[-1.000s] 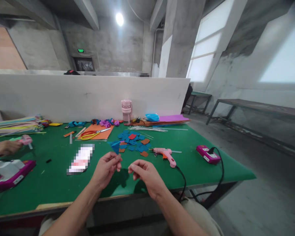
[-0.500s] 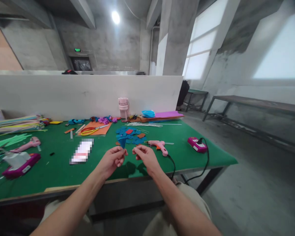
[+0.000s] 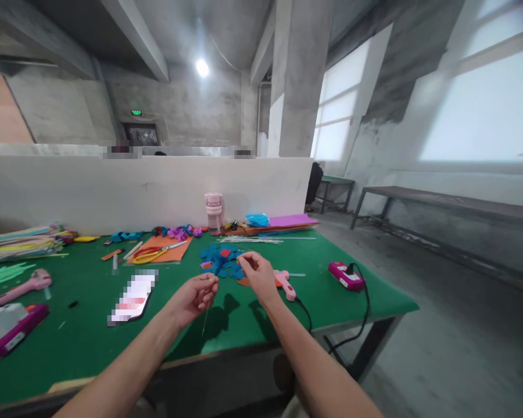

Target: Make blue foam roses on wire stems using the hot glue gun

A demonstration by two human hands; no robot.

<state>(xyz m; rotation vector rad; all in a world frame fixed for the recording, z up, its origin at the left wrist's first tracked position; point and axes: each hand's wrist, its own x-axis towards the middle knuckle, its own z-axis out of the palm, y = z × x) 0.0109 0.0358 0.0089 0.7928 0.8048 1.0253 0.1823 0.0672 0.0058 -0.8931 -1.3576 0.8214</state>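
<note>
My left hand (image 3: 196, 297) is closed in a pinch on a thin wire (image 3: 206, 322), whose lower end hangs below the fingers. A dark blue piece (image 3: 219, 268) shows just above the fingertips, against the pile, and seems to sit on the wire's top. My right hand (image 3: 261, 278) is raised beside it to the right, thumb and forefinger pinched together; what they hold, if anything, is too small to make out. Behind both hands lies a pile of blue cut pieces (image 3: 207, 253) with a red piece (image 3: 225, 253). A pink glue gun (image 3: 289, 287) rests partly behind my right hand.
Scissors (image 3: 150, 254) lie on an orange sheet (image 3: 178, 251). Left are a phone (image 3: 133, 297), another pink glue gun (image 3: 32, 284) and a magenta power strip (image 3: 15, 337). Right is a magenta power strip (image 3: 345, 275) with a cord. A pink bottle (image 3: 215, 210) stands by the white partition (image 3: 165, 186).
The view has tilted up, so the table sits lower. My right hand has moved up and away from my left hand. The blue piece has tipped, and the wire now shows below my left hand.
</note>
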